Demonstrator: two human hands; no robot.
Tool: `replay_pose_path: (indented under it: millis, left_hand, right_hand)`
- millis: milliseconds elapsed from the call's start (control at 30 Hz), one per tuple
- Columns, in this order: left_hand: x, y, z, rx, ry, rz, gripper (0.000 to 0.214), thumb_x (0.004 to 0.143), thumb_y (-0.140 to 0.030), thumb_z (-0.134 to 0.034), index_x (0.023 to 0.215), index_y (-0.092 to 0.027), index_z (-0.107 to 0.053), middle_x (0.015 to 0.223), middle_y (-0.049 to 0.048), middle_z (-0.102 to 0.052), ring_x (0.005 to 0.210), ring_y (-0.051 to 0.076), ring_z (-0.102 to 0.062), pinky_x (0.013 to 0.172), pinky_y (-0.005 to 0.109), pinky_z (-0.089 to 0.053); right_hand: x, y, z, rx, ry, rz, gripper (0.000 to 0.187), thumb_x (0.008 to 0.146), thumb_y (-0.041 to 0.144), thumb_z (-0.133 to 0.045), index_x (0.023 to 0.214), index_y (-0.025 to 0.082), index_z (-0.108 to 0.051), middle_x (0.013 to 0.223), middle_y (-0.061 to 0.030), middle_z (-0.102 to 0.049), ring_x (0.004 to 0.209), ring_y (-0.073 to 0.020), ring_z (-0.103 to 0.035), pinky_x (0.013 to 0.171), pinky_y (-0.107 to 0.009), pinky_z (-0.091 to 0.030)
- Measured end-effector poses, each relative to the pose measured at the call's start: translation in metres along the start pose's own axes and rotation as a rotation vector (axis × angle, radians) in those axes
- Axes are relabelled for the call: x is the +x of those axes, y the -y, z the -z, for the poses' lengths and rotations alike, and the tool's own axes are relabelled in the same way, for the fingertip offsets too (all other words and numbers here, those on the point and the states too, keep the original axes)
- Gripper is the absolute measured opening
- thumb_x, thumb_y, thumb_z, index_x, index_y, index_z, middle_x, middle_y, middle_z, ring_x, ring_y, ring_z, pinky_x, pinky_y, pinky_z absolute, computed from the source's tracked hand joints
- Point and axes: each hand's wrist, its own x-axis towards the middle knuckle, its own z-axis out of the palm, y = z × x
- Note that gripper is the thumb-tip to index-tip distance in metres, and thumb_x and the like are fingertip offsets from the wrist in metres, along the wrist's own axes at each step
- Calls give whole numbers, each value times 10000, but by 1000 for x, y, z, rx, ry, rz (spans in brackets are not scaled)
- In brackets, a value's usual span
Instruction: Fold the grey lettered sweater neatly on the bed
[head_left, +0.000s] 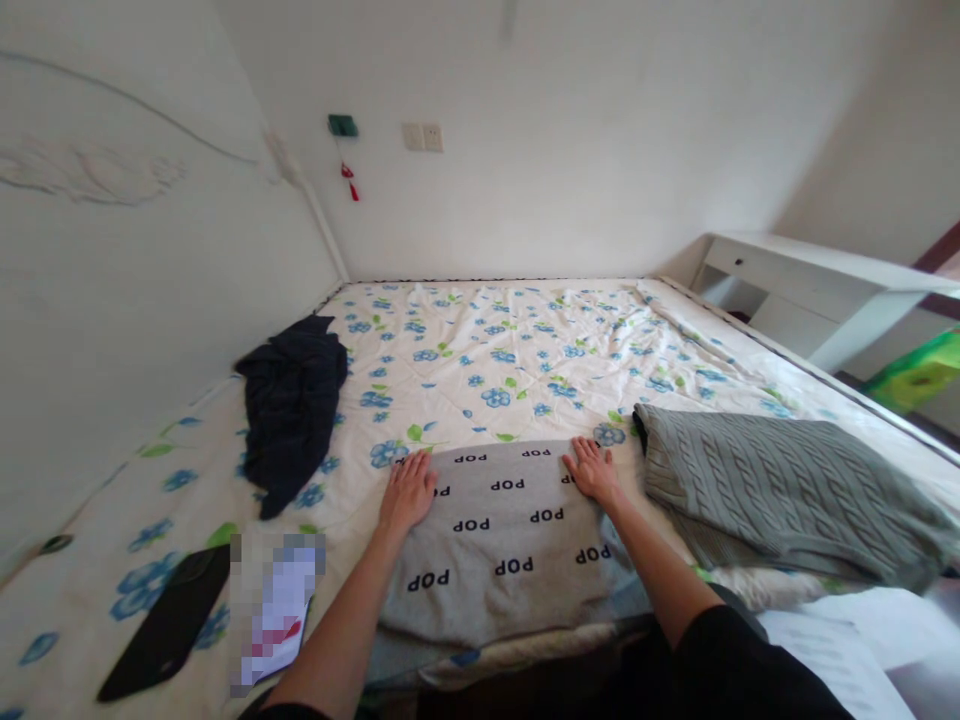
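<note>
A grey piece of clothing printed with "POP" (491, 545) lies spread on the bed in front of me, its lettering upside down from my side. My left hand (409, 492) rests flat on its far left corner, fingers stretched out. On the far right corner lies my right hand (592, 470), palm down with the fingers apart. The cloth's near edge hangs over the bed's front edge. To the right, beside my forearm, is a grey-green cable-knit garment (780, 490), folded over.
A crumpled dark garment (292, 405) lies on the flowered bed sheet (450, 400) at left. Nearer me are a black phone (169, 625) and a blurred-out item (277, 615). White papers (832, 650) sit at lower right. A white desk (802, 285) stands beyond the bed's right side.
</note>
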Motion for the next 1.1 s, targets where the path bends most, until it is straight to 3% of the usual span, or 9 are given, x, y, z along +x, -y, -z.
replay_pose_path:
  millis: [167,333,500,667,733,833,967,1100]
  left_hand:
    - [-17,19,8,11,23,79,684,1120,-368,-345,1762,-186,-494,1818,171,-496,1736,332,-383,1371,594,-386]
    - [-36,18,16,15,78,151,726,1119,-410,-314,1783,-145,-442,1846,214,-429,1702,382,-440,1342,610,-413]
    - [-66,9,32,27,101,218,731,1121,-418,-315,1773,-113,-442,1819,234,-471,1675,428,-467,1321,623,-424]
    - [-103,-7,53,-8,-23,153,716,1066,-378,-487,1747,-157,-470,1750,221,-571,1598,390,-569,1285,545,-482]
    - [-116,-8,61,-25,-17,242,691,1035,-394,-552,1672,-126,-546,1616,260,-679,1468,403,-686,1208,520,-544]
    - [-128,0,76,-90,60,430,541,994,-447,-633,1411,-114,-722,1343,267,-817,1289,437,-784,1055,501,-613]
    - [-133,13,97,-201,122,476,270,958,-374,-698,1097,-161,-788,1119,198,-871,1129,396,-826,930,427,-620]
    - [-136,12,110,-208,68,492,260,992,-347,-690,1092,-118,-763,1076,190,-846,1069,378,-813,865,393,-584]
  right_hand:
    - [-7,-37,1,35,81,-125,786,1193,600,-212,1871,203,-211,1940,-132,-135,1799,-328,-161,1420,-634,-184]
    - [-34,-49,4,69,127,-183,793,1190,586,-204,1870,178,-206,1941,-155,-110,1809,-330,-102,1415,-617,-199]
    - [-64,-46,11,68,66,-41,711,1166,416,-325,1806,111,-393,1854,-222,-381,1780,-289,-253,1437,-500,-158]
    - [-89,-39,14,147,-90,-83,732,1078,386,-537,1747,95,-488,1747,-240,-542,1642,-335,-505,1352,-418,-368]
    - [-97,-45,16,204,-82,-117,681,1057,384,-590,1665,79,-588,1616,-243,-673,1514,-327,-644,1248,-371,-474]
    - [-106,-63,21,285,-39,-219,558,999,446,-710,1447,119,-769,1344,-214,-830,1274,-342,-789,1031,-355,-567]
    - [-116,-86,26,342,-64,-220,293,910,448,-833,999,171,-866,1042,-149,-877,1044,-325,-827,810,-304,-517]
    - [-123,-93,31,349,-113,-214,253,933,429,-818,858,188,-812,925,-106,-856,909,-272,-795,719,-283,-450]
